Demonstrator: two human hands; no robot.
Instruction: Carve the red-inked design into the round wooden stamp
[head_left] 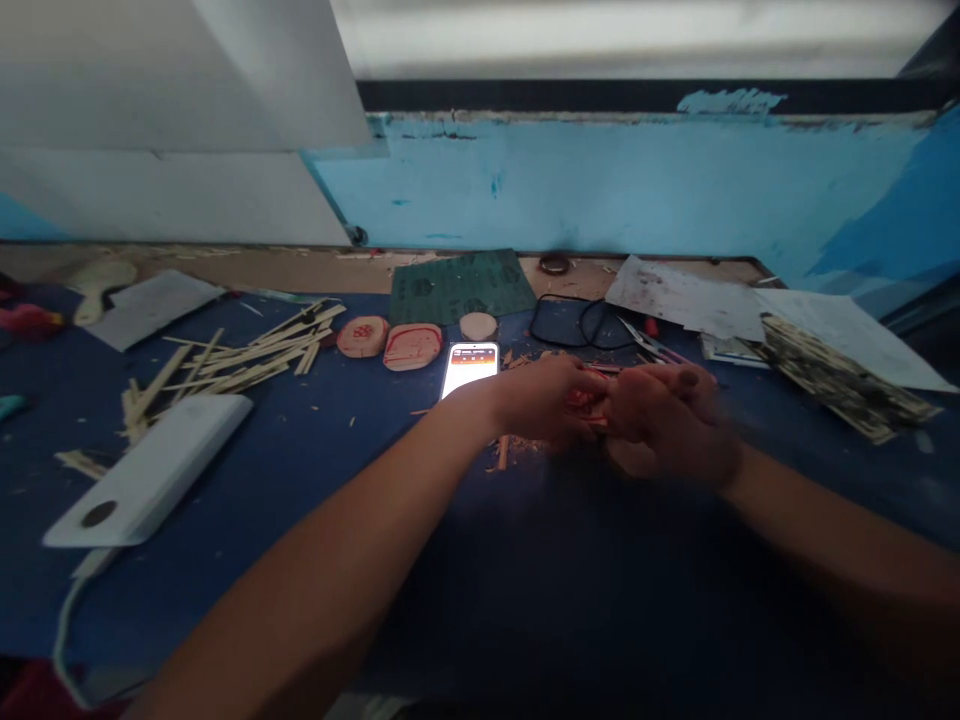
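Observation:
My left hand (544, 398) is closed around a red-marked piece (587, 402), which looks like wood and is mostly covered by the fingers. Against its right side presses my right hand (667, 415), also closed and smeared by motion; what its fingers grip is hidden. Wood shavings (517, 448) lie scattered beneath the hands. Just left of my left hand, a lit phone (471, 368) rests on the dark blue table. Beyond it are two round wooden pieces with red marks, one disc (362, 337) and one slab (413, 346), plus a small plain disc (478, 326).
A white power bank (154, 470) with a cable and a pile of thin wooden sticks (247, 355) lie left. Green sandpaper (457, 285), a black cord (570, 325), scissors (652, 345) and papers (686, 300) lie along the back. Dark-stained strips (844, 380) are at right.

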